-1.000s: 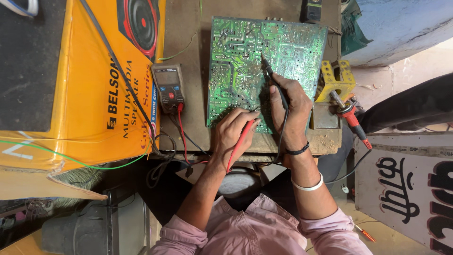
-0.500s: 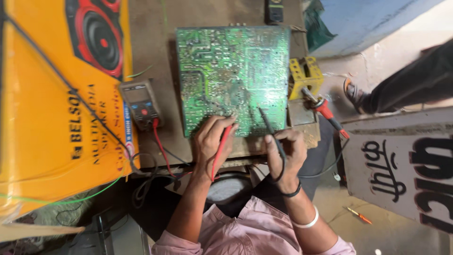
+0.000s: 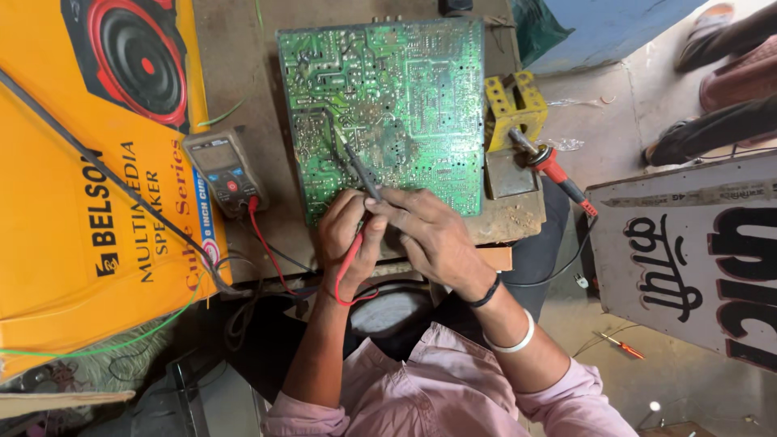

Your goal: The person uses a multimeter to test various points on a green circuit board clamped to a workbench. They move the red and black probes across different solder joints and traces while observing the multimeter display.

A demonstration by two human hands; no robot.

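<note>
A green circuit board lies solder side up on a brown workbench. My left hand is closed around a red probe with its red lead, at the board's near edge. My right hand holds a black probe whose tip touches the board's left half. A grey multimeter sits left of the board, with red and black leads running from it toward my hands.
A big orange speaker carton fills the left side. A yellow soldering-iron stand and a red-handled soldering iron sit right of the board. Someone's feet are at top right, beside a white signboard.
My right hand moved left with the black probe, from the board's right part to its left half. The left hand stays at the near edge with the red probe. The view came closer.
</note>
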